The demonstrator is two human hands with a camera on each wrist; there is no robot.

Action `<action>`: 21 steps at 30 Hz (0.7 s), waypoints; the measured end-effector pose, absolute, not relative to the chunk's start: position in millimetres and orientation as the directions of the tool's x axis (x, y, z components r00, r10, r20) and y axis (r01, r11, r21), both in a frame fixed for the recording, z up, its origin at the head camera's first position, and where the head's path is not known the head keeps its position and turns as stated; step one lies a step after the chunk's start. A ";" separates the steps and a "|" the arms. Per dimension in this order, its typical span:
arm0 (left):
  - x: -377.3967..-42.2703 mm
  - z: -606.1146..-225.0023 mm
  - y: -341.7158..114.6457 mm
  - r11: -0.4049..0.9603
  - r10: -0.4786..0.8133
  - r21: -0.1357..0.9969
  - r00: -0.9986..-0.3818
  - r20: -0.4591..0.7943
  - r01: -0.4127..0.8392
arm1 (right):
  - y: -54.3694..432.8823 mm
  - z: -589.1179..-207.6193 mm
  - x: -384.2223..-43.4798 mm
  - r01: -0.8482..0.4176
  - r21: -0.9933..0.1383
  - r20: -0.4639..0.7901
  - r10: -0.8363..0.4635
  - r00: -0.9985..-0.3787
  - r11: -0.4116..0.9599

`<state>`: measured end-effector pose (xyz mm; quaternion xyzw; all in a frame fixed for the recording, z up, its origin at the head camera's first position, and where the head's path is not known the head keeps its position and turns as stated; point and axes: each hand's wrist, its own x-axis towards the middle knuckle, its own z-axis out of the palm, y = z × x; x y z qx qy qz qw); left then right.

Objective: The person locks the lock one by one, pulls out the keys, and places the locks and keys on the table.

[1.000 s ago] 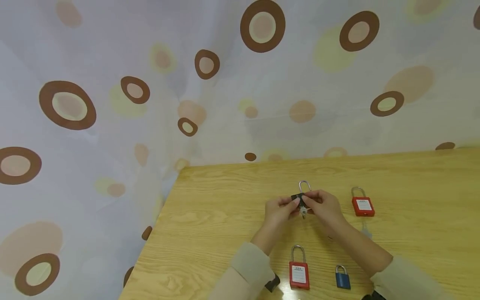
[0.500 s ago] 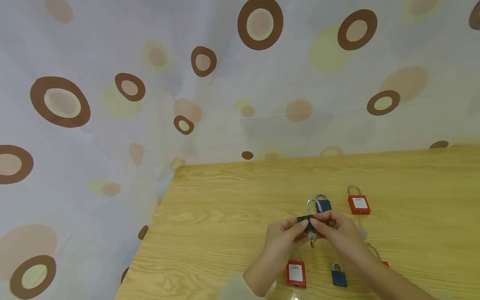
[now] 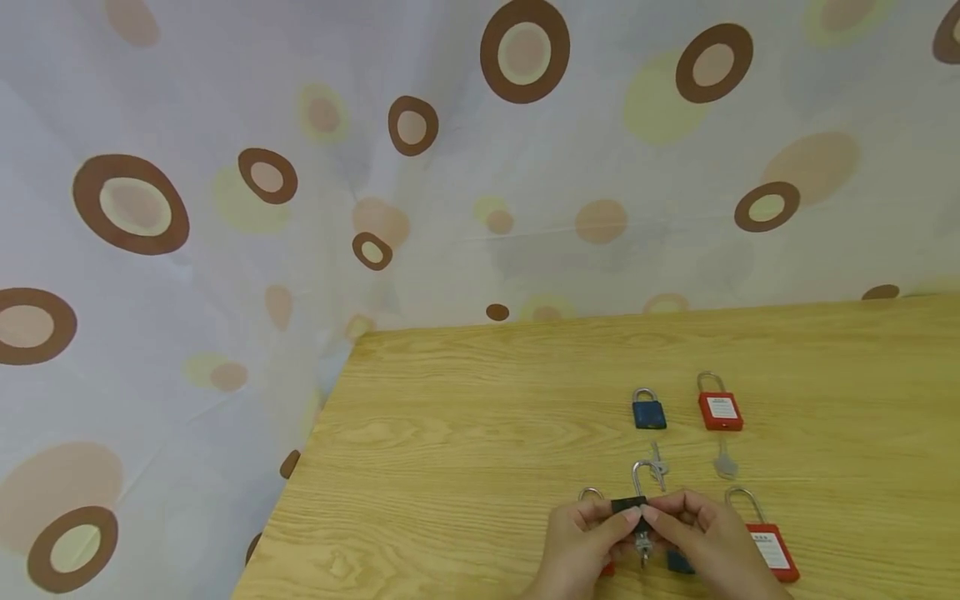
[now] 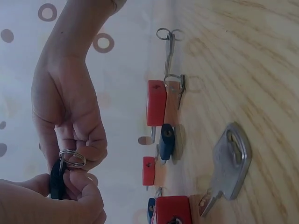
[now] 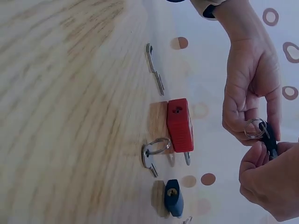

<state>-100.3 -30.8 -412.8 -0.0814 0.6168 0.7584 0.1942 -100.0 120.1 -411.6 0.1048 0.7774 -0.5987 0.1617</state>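
Note:
Close to the front of the table, both hands hold one small black padlock (image 3: 628, 505). My left hand (image 3: 579, 542) pinches its left side, and the thumb of my right hand (image 3: 701, 537) presses beside the left thumb on its face. The raised metal shackle points away from the body. From the padlock's lower end hangs a key with a split ring (image 4: 72, 157), also visible in the right wrist view beside the black padlock (image 5: 268, 135). Between the hands a blue padlock (image 3: 679, 562) is partly covered, and a red padlock's shackle (image 3: 591, 492) shows behind the left hand.
Farther back lie another blue padlock (image 3: 648, 414) and a red padlock (image 3: 722, 411). Loose keys (image 3: 658, 468) and a single key (image 3: 725, 463) lie in front of them. A red padlock (image 3: 777, 552) is right of the right hand. A dotted curtain (image 3: 450, 183) borders the table.
Both hands have moved toward the person with the black padlock still between them. The rear blue padlock and loose keys have come into view, while the front padlocks are now partly covered.

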 end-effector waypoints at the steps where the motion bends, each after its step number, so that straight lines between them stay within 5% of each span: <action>1: -100.0 -413.5 -30.6 -0.163 0.189 0.905 -0.913 -0.362 -0.393 | 121.2 -409.9 -99.6 0.352 -0.890 -0.373 -0.020 -0.927 0.288; 6: -98.8 -411.2 -31.5 -0.128 0.146 0.926 -0.931 -0.336 -0.354 | 129.6 -392.5 -103.1 0.142 -0.832 -0.126 0.066 -0.990 0.537; 11: -93.5 -407.1 -31.2 -0.047 0.160 0.957 -0.947 -0.277 -0.288 | 127.8 -375.5 -111.0 -0.016 -0.733 0.001 -0.023 -1.000 0.680; 21: -87.9 -409.2 -27.3 -0.027 0.200 0.955 -0.937 -0.285 -0.296 | 124.2 -383.7 -116.8 -0.193 -0.760 0.082 -0.203 -0.976 0.621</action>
